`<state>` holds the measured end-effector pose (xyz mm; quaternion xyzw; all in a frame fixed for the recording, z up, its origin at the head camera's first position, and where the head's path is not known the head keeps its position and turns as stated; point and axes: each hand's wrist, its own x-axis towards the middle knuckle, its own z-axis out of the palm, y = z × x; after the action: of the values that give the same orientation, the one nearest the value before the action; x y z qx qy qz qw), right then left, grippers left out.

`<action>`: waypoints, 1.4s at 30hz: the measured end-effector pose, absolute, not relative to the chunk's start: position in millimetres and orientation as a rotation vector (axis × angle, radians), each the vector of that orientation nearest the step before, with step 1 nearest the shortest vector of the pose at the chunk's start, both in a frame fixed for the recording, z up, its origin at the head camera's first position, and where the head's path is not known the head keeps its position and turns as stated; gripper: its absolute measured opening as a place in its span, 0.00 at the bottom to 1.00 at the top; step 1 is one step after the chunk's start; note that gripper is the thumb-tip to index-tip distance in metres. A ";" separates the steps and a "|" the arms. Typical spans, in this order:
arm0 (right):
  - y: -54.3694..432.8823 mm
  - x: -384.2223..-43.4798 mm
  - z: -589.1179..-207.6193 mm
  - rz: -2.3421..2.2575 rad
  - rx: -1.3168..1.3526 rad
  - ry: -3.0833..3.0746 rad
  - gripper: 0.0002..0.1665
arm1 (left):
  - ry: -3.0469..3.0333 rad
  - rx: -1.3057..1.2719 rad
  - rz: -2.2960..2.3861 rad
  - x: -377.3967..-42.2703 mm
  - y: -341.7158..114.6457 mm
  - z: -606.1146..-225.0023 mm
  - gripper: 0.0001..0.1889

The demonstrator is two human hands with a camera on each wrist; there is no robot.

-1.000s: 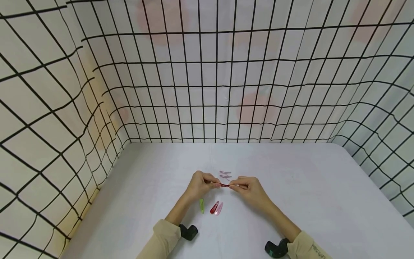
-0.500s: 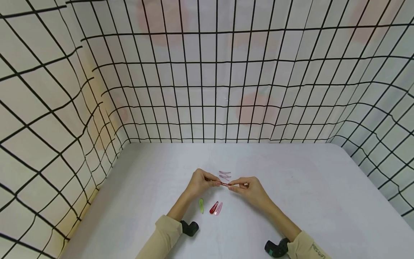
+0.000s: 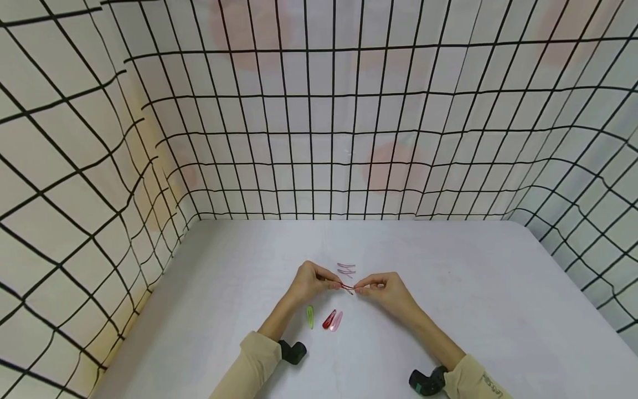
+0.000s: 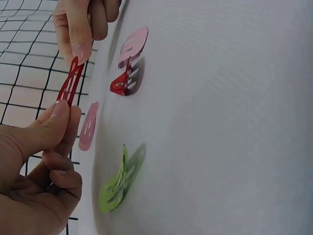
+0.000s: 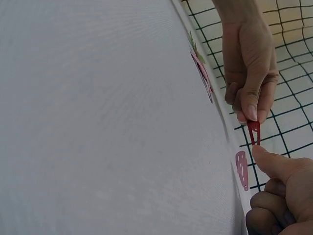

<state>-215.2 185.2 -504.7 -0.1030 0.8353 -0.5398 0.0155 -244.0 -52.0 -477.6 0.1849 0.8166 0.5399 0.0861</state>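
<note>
Both hands hold a red snap hair clip [image 4: 71, 84] between them, raised over the table. My left hand [image 3: 309, 281] pinches one end of it between thumb and fingertips. At the opposite end, the thumb and fingers of my right hand [image 3: 385, 289] grip it. In the head view the clip looks sprung, with a thin red strip slanting down from its frame. Nearer my body lie a green hair clip [image 3: 310, 317], a second red hair clip [image 3: 329, 319] and a pink hair clip [image 3: 336, 321]. Just beyond the hands lie further pink hair clips [image 3: 346, 271].
A white-covered table [image 3: 473, 293] spreads out under the hands. Black wire grid [image 3: 319, 133] stands along its far side and both flanks, with pale cloth behind. A black wrist camera [image 3: 293, 352] sits on the left wrist, another black camera [image 3: 426, 382] on the right.
The held red clip looked flat and closed a second ago; now a strip of it hangs apart from the frame. Both hands have shifted only slightly. The clips on the table have not moved.
</note>
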 end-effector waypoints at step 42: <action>172.5 -238.7 -503.2 -1.654 -0.053 2.678 0.04 | 2.662 0.415 1.471 -269.2 -33.5 -482.8 0.02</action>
<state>-238.7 172.5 -503.2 -0.0169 0.8507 -0.5254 -0.0033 -269.2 -33.5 -482.8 0.1351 0.8666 0.4789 0.0362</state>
